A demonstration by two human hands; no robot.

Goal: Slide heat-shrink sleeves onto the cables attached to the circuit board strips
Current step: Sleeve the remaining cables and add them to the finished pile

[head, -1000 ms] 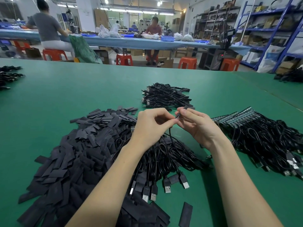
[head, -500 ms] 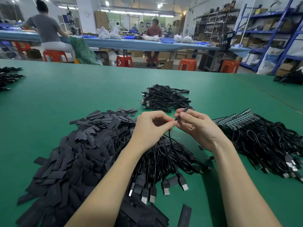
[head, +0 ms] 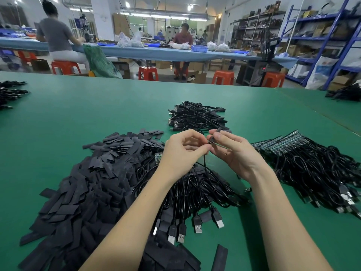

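My left hand [head: 181,151] and my right hand [head: 232,151] meet above the green table [head: 78,118]. Between their fingertips they pinch a black heat-shrink sleeve [head: 215,133] and the end of a black cable [head: 204,163] that hangs down to the cable heap [head: 195,184] below. A big pile of flat black sleeves [head: 93,173] lies at the left. Cables joined to circuit board strips [head: 277,145] lie at the right.
A smaller stack of black cables [head: 195,116] sits beyond my hands. One loose sleeve [head: 219,259] lies near the front edge. More cable bundles lie at the far left [head: 9,92] and far right [head: 343,94]. People sit at a blue table behind.
Both hands stay together on the sleeve and cable end; the fingers shifted slightly. The view tilted a little.
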